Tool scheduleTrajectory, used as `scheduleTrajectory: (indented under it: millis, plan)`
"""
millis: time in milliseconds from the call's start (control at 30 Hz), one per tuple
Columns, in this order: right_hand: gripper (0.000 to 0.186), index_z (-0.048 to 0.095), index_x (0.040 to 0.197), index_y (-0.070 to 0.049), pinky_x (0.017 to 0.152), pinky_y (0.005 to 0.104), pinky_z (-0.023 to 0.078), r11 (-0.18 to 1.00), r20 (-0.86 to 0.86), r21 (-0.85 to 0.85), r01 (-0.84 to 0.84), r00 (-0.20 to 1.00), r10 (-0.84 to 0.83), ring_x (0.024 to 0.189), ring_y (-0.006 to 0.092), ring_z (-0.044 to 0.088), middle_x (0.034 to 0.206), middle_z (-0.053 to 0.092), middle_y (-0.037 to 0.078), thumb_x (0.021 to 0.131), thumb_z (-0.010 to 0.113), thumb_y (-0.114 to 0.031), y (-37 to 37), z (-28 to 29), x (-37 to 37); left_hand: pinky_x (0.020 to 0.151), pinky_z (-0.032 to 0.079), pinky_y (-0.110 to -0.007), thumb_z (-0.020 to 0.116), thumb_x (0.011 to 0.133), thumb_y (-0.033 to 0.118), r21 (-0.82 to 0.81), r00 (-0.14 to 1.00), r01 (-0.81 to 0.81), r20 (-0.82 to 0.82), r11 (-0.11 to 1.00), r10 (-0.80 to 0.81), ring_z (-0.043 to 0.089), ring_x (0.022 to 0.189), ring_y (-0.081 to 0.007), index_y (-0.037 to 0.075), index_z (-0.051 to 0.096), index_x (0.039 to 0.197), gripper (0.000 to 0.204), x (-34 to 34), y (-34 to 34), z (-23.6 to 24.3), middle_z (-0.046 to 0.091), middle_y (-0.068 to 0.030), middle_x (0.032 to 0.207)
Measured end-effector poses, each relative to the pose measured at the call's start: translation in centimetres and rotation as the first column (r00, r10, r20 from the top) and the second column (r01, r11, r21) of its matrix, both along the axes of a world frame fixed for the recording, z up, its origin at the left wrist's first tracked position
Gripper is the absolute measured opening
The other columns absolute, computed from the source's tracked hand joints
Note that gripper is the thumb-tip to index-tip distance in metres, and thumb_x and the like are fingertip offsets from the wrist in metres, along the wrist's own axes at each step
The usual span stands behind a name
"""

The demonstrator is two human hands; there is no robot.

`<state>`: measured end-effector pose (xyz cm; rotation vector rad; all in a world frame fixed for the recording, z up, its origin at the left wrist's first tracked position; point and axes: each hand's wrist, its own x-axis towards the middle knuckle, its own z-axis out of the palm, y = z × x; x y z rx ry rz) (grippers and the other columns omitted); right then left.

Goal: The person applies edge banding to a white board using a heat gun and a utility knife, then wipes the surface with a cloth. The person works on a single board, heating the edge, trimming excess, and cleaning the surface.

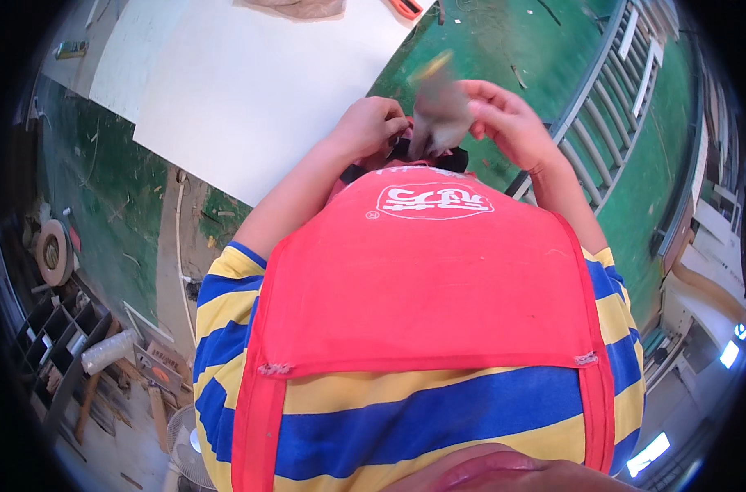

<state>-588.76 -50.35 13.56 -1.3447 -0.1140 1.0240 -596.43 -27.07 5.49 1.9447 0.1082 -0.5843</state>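
A grey work glove [442, 107] with a yellow edge hangs upright in front of my waist, partly smeared by motion. The fingers of my right hand [508, 123] pinch its right side. Close by on the left, my left hand [374, 127] is closed at the lower end of my red apron [422, 279]. What its fingers hold is hidden. Black material [453, 160] shows at the apron's end, below the glove and between my hands.
White boards [250, 90] lie ahead on the left, bearing a crumpled brown bag [299, 6] and an orange-handled tool [406, 8]. A metal ladder-like frame [602, 123] lies on the green floor at right. A tape roll [54, 252] and a dark rack [57, 336] stand at left.
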Motion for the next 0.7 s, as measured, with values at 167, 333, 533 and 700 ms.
scheduleTrajectory:
  millis: [167,333,533,700]
  plan:
    - [0.011,0.056,0.101,-0.003,0.066,0.0238,0.044,0.96,-0.122,0.196,0.199,0.977,-0.177,0.073,0.012,0.056,0.083,0.058,0.002,0.097,0.056,-0.013,-1.8,-0.1,1.9,0.065,0.05,-0.03,0.056,0.095,0.026,-0.107,0.973,0.044,-0.22,0.993,-0.067,0.064,0.073,-0.0147,0.002,0.066,0.097,0.026,1.0,0.8,1.7,0.066,-0.0047,0.08]
    - [0.009,0.058,0.098,-0.005,0.059,0.0227,0.041,0.977,-0.08,0.079,0.2,0.978,-0.194,0.067,0.0108,0.057,0.077,0.057,0.0,0.097,0.057,-0.014,-0.6,-0.1,1.8,0.093,0.046,-0.034,0.047,0.1,0.042,-0.571,0.974,-0.215,-0.063,0.792,0.219,0.059,0.104,-0.0154,0.003,0.062,0.117,0.045,3.2,0.9,5.6,0.065,-0.0034,0.108]
    - [0.027,0.06,0.103,-0.006,0.055,0.0226,0.04,0.986,0.051,0.026,0.165,0.985,-0.166,0.069,0.0095,0.058,0.081,0.061,0.001,0.098,0.056,-0.032,0.6,-0.4,1.7,0.077,0.051,-0.026,0.063,0.093,0.017,-0.651,0.947,-0.315,-0.169,0.69,0.273,0.06,0.089,-0.009,0.001,0.061,0.114,0.026,3.3,0.0,7.3,0.065,-0.0036,0.103]
    - [0.045,0.061,0.105,-0.007,0.051,0.0188,0.036,0.951,-0.151,0.134,0.278,0.954,-0.258,0.065,0.0086,0.054,0.08,0.06,0.0,0.099,0.046,-0.05,2.1,1.8,3.7,0.077,0.049,-0.025,0.064,0.093,0.017,-0.514,0.997,-0.071,-0.006,0.855,0.079,0.059,0.088,-0.008,0.003,0.061,0.114,0.026,3.5,1.8,6.8,0.065,-0.0019,0.099]
